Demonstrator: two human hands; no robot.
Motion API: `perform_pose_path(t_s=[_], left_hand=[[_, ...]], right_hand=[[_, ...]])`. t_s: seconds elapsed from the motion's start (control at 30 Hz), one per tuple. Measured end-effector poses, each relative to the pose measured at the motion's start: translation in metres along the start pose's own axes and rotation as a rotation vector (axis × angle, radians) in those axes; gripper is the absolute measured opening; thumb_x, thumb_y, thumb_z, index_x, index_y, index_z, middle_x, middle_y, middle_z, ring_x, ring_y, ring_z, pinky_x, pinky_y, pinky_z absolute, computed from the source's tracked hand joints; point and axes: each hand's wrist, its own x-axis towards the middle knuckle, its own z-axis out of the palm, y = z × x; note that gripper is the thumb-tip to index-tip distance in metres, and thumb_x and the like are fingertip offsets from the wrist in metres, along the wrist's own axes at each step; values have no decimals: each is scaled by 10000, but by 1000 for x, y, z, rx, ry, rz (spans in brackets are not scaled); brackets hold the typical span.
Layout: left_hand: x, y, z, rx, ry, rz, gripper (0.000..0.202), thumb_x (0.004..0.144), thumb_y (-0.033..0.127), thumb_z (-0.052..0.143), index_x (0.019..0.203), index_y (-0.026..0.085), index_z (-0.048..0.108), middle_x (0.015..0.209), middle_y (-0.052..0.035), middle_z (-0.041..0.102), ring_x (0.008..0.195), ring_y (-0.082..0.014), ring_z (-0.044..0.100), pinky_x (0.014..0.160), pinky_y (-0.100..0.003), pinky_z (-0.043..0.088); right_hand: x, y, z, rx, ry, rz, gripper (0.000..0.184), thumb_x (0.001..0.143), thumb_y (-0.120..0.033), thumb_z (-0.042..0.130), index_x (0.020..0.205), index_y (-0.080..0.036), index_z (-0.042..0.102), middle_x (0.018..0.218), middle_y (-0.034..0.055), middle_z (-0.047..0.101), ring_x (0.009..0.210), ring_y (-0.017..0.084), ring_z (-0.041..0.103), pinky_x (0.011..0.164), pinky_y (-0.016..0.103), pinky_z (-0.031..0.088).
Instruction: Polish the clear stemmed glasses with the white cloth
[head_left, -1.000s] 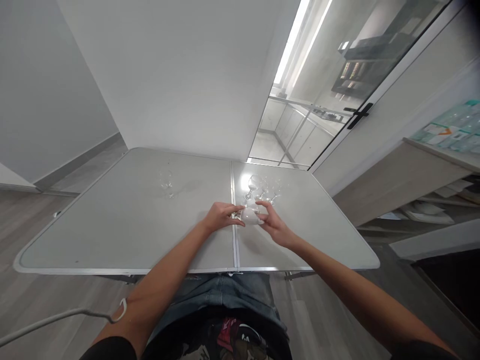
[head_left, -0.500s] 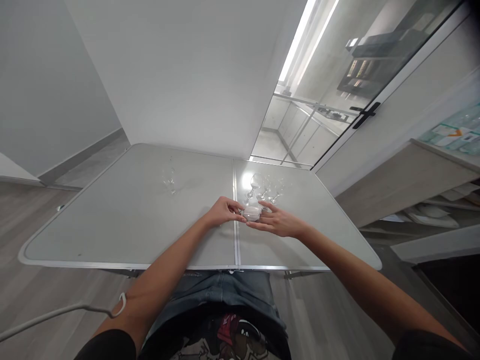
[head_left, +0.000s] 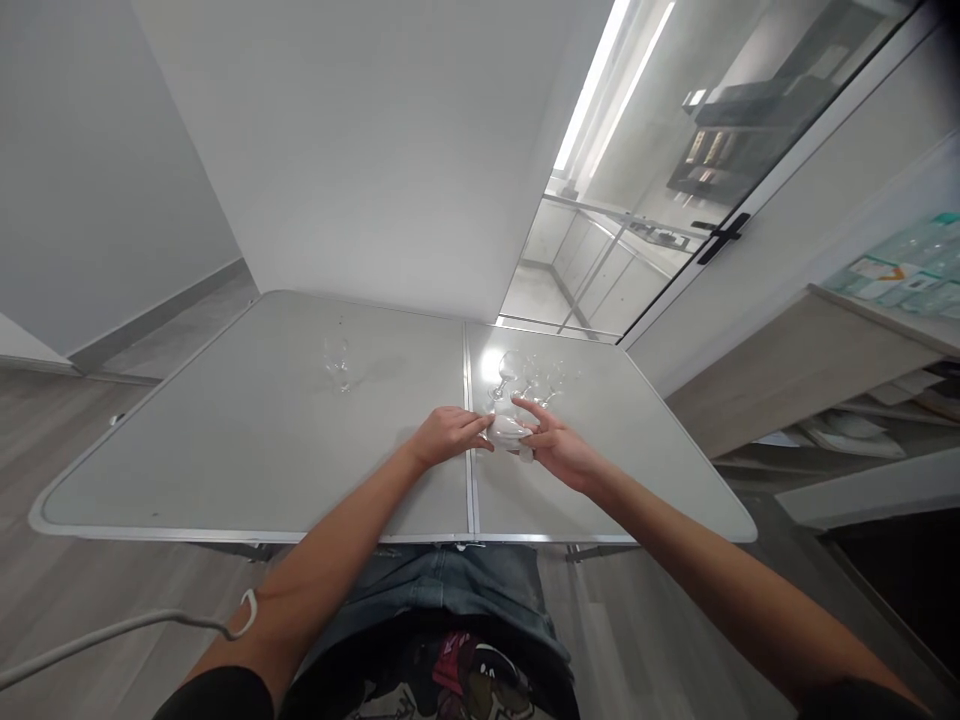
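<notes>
Between my two hands a clear wine glass (head_left: 508, 428) lies sideways above the table, right of the centre seam. My left hand (head_left: 450, 434) is closed in a pinch at its left end. My right hand (head_left: 559, 448) curves round its right end, fingers bent. White, cloth-like material (head_left: 527, 455) shows at that right end; how much of it is inside the bowl I cannot tell. Just beyond my hands stand several clear stemmed glasses (head_left: 508, 372) close together. Another clear glass (head_left: 339, 368) is alone on the left half.
The grey folding table (head_left: 225, 430) has a metal seam (head_left: 469, 480) and metal rim. A white wall borders its far side, with a glass door (head_left: 622, 220) at the right. Bottles (head_left: 907, 275) sit on a shelf unit (head_left: 832, 340). A white cable (head_left: 150, 620) hangs by my left arm.
My right hand has turned and shifted slightly right and down on the glass. The glass has rotated, and white material now shows below its right end. My left hand still pinches the left end.
</notes>
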Motion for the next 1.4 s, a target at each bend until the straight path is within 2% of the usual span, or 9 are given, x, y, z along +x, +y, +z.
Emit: perform_pose_path(t_s=[0.13, 0.3, 0.5, 0.57, 0.67, 0.9, 1.1, 1.23, 1.4], left_hand=[[2, 4, -6, -360, -78, -264, 537, 731, 575, 811, 1063, 155, 772, 706, -41, 712, 571, -100, 565, 576, -217, 411], [11, 11, -18, -767, -245, -627, 548, 596, 507, 911, 980, 130, 807, 652, -21, 660, 564, -91, 496, 536, -219, 373], [20, 7, -24, -1056, -484, -809, 550, 636, 506, 877, 975, 81, 796, 581, -29, 636, 449, -62, 380, 454, -233, 291], [19, 5, -23, -1053, -501, -813, 557, 630, 505, 882, 981, 81, 795, 582, -27, 636, 444, -61, 368, 452, -236, 287], [16, 4, -20, -923, -360, -785, 577, 609, 520, 894, 986, 94, 796, 628, -25, 648, 498, -80, 448, 494, -234, 336], [2, 1, -3, -283, -143, -278, 509, 753, 591, 786, 1068, 190, 783, 736, -41, 731, 606, -112, 588, 596, -218, 384], [-4, -4, 3, 19, -46, -1, 428, 893, 540, 670, 1133, 192, 736, 809, -70, 757, 673, -128, 657, 617, -215, 408], [-2, 0, -1, -119, -51, -137, 479, 841, 574, 715, 1109, 179, 761, 782, -58, 743, 630, -108, 611, 596, -212, 399], [10, 12, -16, -669, -260, -546, 524, 687, 562, 843, 1027, 164, 813, 642, 0, 645, 560, -84, 484, 541, -212, 361]], right_hand=[[-2, 9, -10, -502, -145, -322, 739, 966, -240, 519, 1612, -290, 165, 1151, 72, 728, 1050, 241, 662, 959, 469, 514], [3, 7, -26, -1293, -414, -836, 698, 962, -47, 372, 1605, -286, 245, 1117, 62, 741, 1056, 211, 678, 1159, 593, 348], [11, 2, -37, -1619, -565, -1132, 621, 982, -61, 407, 1539, -333, 372, 1120, -2, 731, 986, 154, 682, 1214, 517, 317], [13, 6, -39, -1581, -570, -1118, 598, 982, -78, 417, 1523, -332, 399, 1183, 12, 719, 1048, 166, 673, 1216, 521, 311], [16, 13, -38, -1406, -491, -973, 624, 975, -48, 348, 1536, -318, 391, 1166, 28, 726, 1061, 173, 677, 1226, 571, 260], [5, 12, -11, -568, -141, -312, 583, 955, -227, 518, 1517, -310, 387, 1120, 44, 737, 1092, 232, 652, 1037, 480, 458], [6, 8, -2, 100, 23, 24, 565, 771, -233, 726, 1307, -270, 551, 983, 46, 713, 838, 206, 643, 776, 359, 498], [3, 6, -2, 16, 5, -63, 585, 830, -288, 708, 1370, -289, 484, 1049, 43, 715, 833, 187, 622, 759, 333, 480], [-6, 10, -9, -566, -123, -321, 476, 984, -295, 500, 1447, -266, 388, 1076, 57, 715, 811, 179, 616, 754, 337, 503]])
